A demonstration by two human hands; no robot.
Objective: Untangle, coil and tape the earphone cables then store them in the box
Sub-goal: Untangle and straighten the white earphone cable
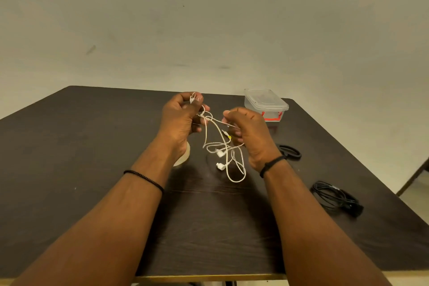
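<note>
A tangled white earphone cable (pixel 222 144) hangs between both hands above the dark table (pixel 92 169). My left hand (pixel 180 121) pinches its upper end near a knot, fingers curled. My right hand (pixel 249 134) grips another strand of the same cable. Two white earbuds dangle low, just over the table. The clear plastic box (pixel 265 102) with red latches and its lid on stands at the far right. A roll of tape (pixel 183 157) lies on the table, mostly hidden behind my left wrist.
A black coiled cable (pixel 289 152) lies just right of my right wrist. A second, larger black cable bundle (pixel 336 197) sits nearer the table's right edge. A pale wall rises behind the table.
</note>
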